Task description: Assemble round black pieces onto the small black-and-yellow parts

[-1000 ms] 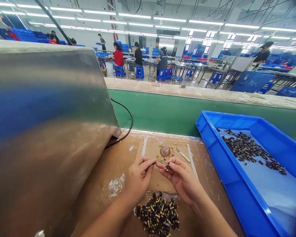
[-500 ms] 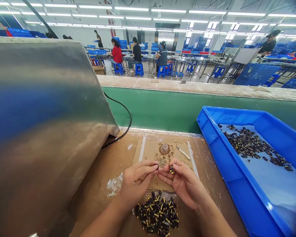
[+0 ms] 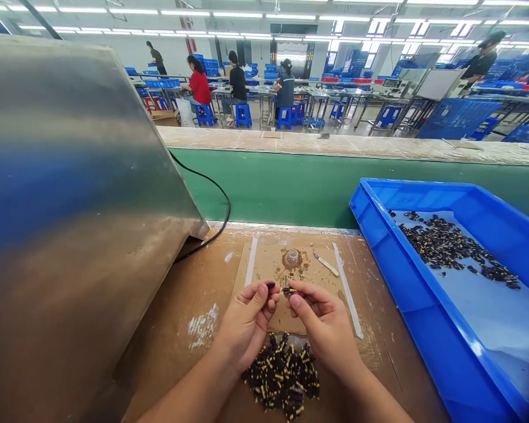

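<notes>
1. The pile of black-and-yellow pieces [image 3: 286, 376] lies on the brown work surface [image 3: 176, 323], close to the person and between the forearms; probably it is put there so that both hands can reach it easily.
2. The blue tray [image 3: 401, 282] stands at the right side, and inside it similar small parts [image 3: 445, 241] are spread on a white sheet [image 3: 489, 311], which perhaps protects them or keeps them clean.
3. A cardboard sheet [image 3: 268, 258] lies beyond the hands, with white tape [image 3: 348, 294] along its sides, seemingly to fix it. On it are a clear cup-like object [image 3: 292, 257] and a light-handled knife [image 3: 326, 265], both near but untouched.
4. The left hand [image 3: 247, 320] has its fingers curled, and it pinches a small dark piece [image 3: 271, 285] between thumb and fingers.
5. The right hand [image 3: 328, 323] is also closed, gripping a black-and-yellow piece [image 3: 288, 291] at its fingertips. The hands are very near each other, perhaps for fine control; whether the two pieces touch, I cannot tell.
</notes>
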Demonstrator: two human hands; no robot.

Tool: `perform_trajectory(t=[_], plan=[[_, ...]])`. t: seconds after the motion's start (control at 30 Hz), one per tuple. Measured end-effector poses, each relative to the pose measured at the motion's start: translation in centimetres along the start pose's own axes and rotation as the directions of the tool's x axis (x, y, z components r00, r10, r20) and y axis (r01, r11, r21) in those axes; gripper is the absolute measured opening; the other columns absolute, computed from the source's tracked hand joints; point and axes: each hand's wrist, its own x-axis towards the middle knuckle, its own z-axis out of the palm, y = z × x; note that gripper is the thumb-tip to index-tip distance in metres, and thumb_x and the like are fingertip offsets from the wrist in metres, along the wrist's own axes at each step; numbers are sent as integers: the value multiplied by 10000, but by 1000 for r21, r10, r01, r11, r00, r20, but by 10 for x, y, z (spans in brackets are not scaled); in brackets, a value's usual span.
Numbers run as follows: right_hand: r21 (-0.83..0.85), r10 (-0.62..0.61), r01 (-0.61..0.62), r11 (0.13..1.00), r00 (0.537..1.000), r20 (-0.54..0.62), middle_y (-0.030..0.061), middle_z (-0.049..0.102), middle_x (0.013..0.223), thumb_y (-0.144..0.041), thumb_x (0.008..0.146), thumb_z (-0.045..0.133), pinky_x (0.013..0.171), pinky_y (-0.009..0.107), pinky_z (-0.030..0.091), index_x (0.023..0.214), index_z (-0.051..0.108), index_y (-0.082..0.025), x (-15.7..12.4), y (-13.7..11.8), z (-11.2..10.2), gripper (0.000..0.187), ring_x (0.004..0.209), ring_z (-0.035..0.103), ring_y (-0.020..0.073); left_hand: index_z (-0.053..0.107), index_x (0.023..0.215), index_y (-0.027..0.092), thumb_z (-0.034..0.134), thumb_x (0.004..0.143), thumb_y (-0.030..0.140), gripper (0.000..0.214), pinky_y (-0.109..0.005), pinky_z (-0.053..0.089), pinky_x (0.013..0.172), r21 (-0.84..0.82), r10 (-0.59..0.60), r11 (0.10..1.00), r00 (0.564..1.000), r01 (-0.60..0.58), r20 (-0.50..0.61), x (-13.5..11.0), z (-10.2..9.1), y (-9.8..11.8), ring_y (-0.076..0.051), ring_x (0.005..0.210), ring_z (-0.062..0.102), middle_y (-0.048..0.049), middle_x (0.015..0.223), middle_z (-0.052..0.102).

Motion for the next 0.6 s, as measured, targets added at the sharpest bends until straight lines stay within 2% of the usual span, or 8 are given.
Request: perform_trajectory(t=[0.1,0.2,0.3,0.4,0.6], plan=[[-40,-72,70,997,997,-27,49,789,942,-356,840,808,836,400,643,1048,797,-292,-3,-4,5,219,833,737,208,788,830,120,1029,494,287,445,-123,582,664,1,18,1000,1000,-18,-9,-1,1,-1,-84,682,675,-74,842,757],[-129,-150,147,981,989,-10,59,792,986,-332,879,770,852,423,648,1046,797,-302,-6,-3,6,172,888,748,225,788,831,123,1014,536,293,409,-134,587,672,-4,48,999,999,-48,4,0,1,-2,-91,700,679,-70,850,757],[-296,-259,260,919,965,42,60,788,1049,-276,904,740,881,420,631,1058,797,-321,-7,1,4,170,960,745,233,783,820,131,1004,563,296,377,-144,588,679,2,61,998,998,-61,10,1,0,-2,-92,712,673,-66,851,756],[-403,-368,362,841,928,65,43,793,1023,-223,890,743,856,424,628,1047,799,-348,-8,3,3,208,927,747,238,778,783,132,1004,562,303,360,-149,579,675,21,67,998,998,-67,13,0,-1,-2,-94,718,663,-66,847,755],[-460,-434,425,780,896,92,37,799,997,-200,898,729,803,416,640,1048,789,-338,-7,1,4,213,895,755,234,788,778,127,986,601,335,337,-156,555,680,69,97,992,994,-101,59,-3,-1,-2,-95,710,637,-70,816,750]])
